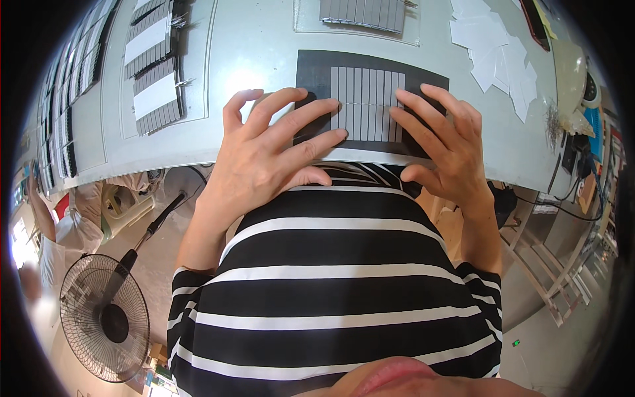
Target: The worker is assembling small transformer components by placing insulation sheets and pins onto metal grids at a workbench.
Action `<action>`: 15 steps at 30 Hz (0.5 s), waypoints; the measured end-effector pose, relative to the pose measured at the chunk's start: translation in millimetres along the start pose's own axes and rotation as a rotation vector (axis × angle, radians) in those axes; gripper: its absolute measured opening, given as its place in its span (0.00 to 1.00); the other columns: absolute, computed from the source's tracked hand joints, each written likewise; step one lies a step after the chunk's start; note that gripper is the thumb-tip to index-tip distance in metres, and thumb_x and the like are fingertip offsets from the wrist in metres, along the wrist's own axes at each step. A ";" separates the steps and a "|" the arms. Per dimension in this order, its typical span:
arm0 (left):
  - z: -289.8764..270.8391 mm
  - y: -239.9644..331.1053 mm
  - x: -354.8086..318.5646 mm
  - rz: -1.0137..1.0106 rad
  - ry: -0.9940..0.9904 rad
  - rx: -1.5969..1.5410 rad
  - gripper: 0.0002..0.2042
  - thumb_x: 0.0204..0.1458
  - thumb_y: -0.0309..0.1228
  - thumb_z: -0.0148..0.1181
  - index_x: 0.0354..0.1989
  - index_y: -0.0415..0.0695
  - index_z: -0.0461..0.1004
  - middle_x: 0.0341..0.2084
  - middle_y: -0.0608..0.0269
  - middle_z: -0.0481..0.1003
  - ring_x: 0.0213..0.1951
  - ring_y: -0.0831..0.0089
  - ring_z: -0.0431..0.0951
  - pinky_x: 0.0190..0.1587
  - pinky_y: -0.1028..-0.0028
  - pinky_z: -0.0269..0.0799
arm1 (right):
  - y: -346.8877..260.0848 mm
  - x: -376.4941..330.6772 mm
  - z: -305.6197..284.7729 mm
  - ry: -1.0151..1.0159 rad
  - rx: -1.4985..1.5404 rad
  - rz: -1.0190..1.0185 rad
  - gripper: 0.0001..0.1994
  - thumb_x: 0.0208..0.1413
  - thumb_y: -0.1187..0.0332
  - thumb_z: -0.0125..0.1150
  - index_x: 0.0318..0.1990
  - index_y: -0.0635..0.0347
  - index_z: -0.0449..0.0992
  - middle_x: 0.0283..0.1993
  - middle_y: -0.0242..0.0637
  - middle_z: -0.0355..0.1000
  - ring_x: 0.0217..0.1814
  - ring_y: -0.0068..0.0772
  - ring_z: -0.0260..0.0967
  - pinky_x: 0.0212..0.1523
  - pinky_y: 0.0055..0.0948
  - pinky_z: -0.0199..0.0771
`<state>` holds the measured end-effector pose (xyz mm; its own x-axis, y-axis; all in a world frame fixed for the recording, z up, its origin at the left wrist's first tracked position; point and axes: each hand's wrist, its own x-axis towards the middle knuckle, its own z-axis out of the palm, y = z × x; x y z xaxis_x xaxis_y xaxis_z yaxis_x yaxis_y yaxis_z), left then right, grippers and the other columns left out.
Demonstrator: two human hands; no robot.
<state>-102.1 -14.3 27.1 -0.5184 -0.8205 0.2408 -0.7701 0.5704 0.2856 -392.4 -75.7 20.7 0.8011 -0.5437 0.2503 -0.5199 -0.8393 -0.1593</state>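
Head view: both hands are down on the worktable (264, 40), flanking a row of narrow grey strips (366, 102) laid side by side on a dark mat (311, 66) at the near edge. Squaring the row looks like the job here, so even, light pressure from both sides should keep the strips flush without buckling or overlapping. The left hand (268, 155) lies flat, fingers spread wide, fingertips touching the row's left edge, gripping nothing. The right hand (446, 142) mirrors it, fingers extended and open, tips resting on the right-hand strips, nothing held.
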 end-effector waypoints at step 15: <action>7.5 -5.7 -16.7 -0.011 0.108 0.005 0.19 0.48 0.53 0.61 0.46 0.60 0.80 0.55 0.71 0.73 0.55 0.67 0.70 0.58 0.59 0.54 | 1.3 -31.8 2.2 0.183 0.124 0.121 0.29 0.61 0.39 0.48 0.55 0.52 0.77 0.62 0.37 0.68 0.62 0.42 0.62 0.56 0.42 0.61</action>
<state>-91.9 -4.1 14.4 -0.4674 -0.8175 0.3366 -0.7774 0.5613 0.2839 -417.9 -59.5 10.5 0.6623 -0.6399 0.3897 -0.5591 -0.7683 -0.3115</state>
